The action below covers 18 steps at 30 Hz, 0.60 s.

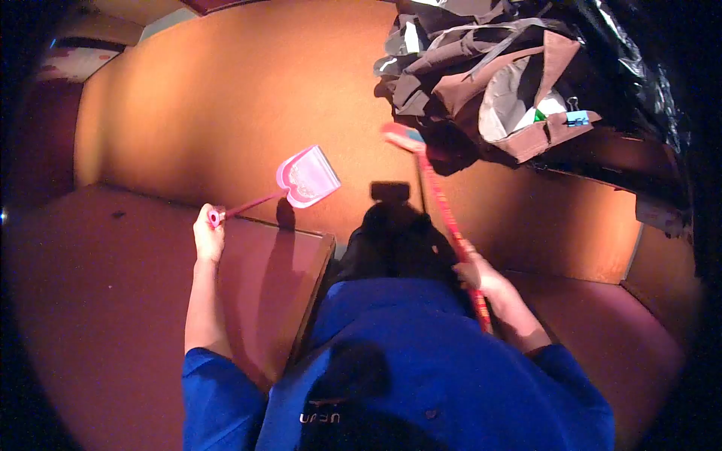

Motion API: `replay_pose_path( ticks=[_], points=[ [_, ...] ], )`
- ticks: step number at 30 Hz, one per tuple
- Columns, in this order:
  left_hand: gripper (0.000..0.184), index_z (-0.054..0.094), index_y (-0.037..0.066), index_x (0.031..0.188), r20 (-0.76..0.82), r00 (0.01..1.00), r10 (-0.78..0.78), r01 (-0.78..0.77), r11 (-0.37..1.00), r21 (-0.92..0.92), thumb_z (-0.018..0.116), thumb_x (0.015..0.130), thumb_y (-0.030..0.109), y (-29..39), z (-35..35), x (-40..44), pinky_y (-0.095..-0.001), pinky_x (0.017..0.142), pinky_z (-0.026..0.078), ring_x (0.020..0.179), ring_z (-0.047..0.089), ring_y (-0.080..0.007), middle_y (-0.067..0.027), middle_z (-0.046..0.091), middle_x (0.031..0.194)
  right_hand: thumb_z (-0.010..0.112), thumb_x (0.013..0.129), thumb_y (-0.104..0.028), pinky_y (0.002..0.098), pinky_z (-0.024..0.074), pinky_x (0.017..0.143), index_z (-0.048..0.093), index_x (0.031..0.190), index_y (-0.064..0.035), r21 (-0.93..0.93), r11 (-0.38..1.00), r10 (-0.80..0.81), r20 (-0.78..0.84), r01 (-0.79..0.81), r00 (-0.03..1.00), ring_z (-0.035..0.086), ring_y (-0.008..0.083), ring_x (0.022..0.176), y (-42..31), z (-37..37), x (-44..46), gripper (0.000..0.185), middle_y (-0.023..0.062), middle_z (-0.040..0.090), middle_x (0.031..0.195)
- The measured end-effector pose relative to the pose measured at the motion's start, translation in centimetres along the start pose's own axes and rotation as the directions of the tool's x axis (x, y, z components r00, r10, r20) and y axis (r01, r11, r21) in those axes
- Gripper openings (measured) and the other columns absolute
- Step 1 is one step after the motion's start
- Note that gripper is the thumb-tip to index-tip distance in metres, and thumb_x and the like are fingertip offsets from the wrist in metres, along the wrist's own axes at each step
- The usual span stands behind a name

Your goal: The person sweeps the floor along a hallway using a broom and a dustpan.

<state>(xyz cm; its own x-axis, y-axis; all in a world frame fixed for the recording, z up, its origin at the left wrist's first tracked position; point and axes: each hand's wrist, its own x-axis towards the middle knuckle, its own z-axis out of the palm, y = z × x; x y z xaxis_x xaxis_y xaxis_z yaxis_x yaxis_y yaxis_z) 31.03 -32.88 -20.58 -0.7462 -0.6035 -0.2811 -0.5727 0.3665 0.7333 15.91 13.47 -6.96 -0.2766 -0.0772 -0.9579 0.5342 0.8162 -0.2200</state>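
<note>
Dustpan [310,176] and broom [404,138] in the head view, with a heap of dark fabric articles [466,79] as landmark. The dustpan is held left of the heap; its handle [256,204] is gripped near the end by the curled fingers of the left hand [208,234], presumably for reach. The broom's red shaft [442,204] is enclosed by the fingers of the right hand [478,272] on the near side of the heap, probably for control of the head, which is seen just beside the heap; contact cannot be told. The dustpan is pale pink, scalloped at the back and whitish-flecked inside; the red and blue-green broom head is blurred.
</note>
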Motion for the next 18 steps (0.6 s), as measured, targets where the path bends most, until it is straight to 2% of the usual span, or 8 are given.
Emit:
replay_pose_path(
  ticks=[3,5,7,10,11,12,15,18],
  points=[
    [0.013,0.041,0.002,0.074,0.006,0.999,-0.047,0.047,0.998,0.047,0.052,0.080,0.000,-1.0,0.3,-0.4,-0.0215,0.063,0.039,0.065,0.041,-0.0098,-0.0059,0.050,0.068,0.053,0.073,-0.006,0.0251,0.0323,0.037,0.036,0.119,-0.0187,0.087,0.993,-0.100,0.273,0.079,0.957,0.039,0.0103,0.045,-2.5,6.4,2.7,0.051,-0.0005,0.042,0.064],
    [0.010,0.043,0.002,0.075,0.019,0.998,-0.064,0.063,0.997,0.036,0.052,0.080,-0.001,-1.7,0.1,0.1,-0.0216,0.064,0.039,0.066,0.042,-0.0097,-0.0052,0.049,0.069,0.056,0.076,-0.011,0.0250,0.0361,0.042,0.022,0.134,-0.0179,-0.143,0.944,-0.242,0.306,0.296,0.921,0.043,0.0097,0.050,-1.7,8.9,4.0,0.067,-0.0002,0.044,0.062],
    [0.009,0.044,0.001,0.076,0.008,0.999,-0.053,0.053,0.998,-0.033,0.052,0.080,0.000,-1.9,-0.4,-0.4,-0.0225,0.065,0.040,0.067,0.043,-0.0100,-0.0058,0.052,0.070,0.054,0.077,-0.010,0.0253,0.0377,0.043,0.012,0.137,-0.0175,-0.176,0.970,-0.084,0.402,0.167,0.912,0.046,0.0098,0.052,-6.1,7.9,0.9,0.074,0.0004,0.044,0.060],
    [0.010,0.046,0.001,0.078,-0.054,0.993,-0.101,0.100,0.995,-0.020,0.055,0.081,0.005,-2.3,-0.2,-0.1,-0.0246,0.066,0.042,0.068,0.047,-0.0109,-0.0083,0.058,0.075,0.052,0.077,-0.005,0.0241,0.0365,0.040,0.010,0.137,-0.0206,0.023,0.996,-0.091,0.309,0.088,0.947,0.044,0.0108,0.047,-8.2,4.4,0.7,0.074,0.0013,0.042,0.058],
    [0.011,0.047,0.001,0.078,-0.050,0.991,-0.124,0.123,0.992,-0.018,0.056,0.081,0.006,-2.6,-0.4,-0.1,-0.0247,0.066,0.043,0.068,0.049,-0.0109,-0.0081,0.059,0.074,0.053,0.073,-0.006,0.0273,0.0414,0.041,0.020,0.134,-0.0162,0.037,0.991,-0.132,0.239,0.127,0.962,0.049,0.0157,0.049,-7.6,2.9,2.4,0.070,0.0082,0.052,0.073],
    [0.012,0.046,0.001,0.077,-0.100,0.988,-0.118,0.115,0.993,-0.027,0.056,0.081,0.006,-2.4,-0.4,0.0,-0.0245,0.064,0.042,0.066,0.047,-0.0110,-0.0071,0.056,0.071,0.052,0.072,-0.004,0.0276,0.0424,0.043,0.027,0.130,-0.0160,-0.050,0.973,-0.219,0.079,0.224,0.972,0.050,0.0165,0.051,-8.2,1.7,3.4,0.064,0.0088,0.053,0.074],
    [0.016,0.043,0.001,0.074,-0.158,0.975,-0.158,0.150,0.987,-0.059,0.056,0.081,0.007,-4.0,-0.3,-0.2,-0.0245,0.061,0.041,0.062,0.041,-0.0116,-0.0047,0.049,0.064,0.050,0.070,-0.002,0.0300,0.0431,0.044,0.034,0.124,-0.0134,-0.185,0.976,-0.151,-0.189,0.116,0.970,0.053,0.0164,0.053,-10.9,-1.3,7.3,0.058,0.0116,0.057,0.081],
    [0.022,0.038,0.002,0.071,-0.176,0.973,-0.147,0.148,0.989,-0.011,0.057,0.080,0.008,-4.3,0.4,0.1,-0.0252,0.055,0.037,0.058,0.030,-0.0145,-0.0058,0.035,0.059,0.051,0.074,-0.008,0.0285,0.0413,0.043,0.026,0.131,-0.0143,-0.407,0.913,-0.032,-0.102,-0.013,0.994,0.052,0.0165,0.056,-10.4,0.3,10.2,0.063,0.0104,0.055,0.074]
  ],
)
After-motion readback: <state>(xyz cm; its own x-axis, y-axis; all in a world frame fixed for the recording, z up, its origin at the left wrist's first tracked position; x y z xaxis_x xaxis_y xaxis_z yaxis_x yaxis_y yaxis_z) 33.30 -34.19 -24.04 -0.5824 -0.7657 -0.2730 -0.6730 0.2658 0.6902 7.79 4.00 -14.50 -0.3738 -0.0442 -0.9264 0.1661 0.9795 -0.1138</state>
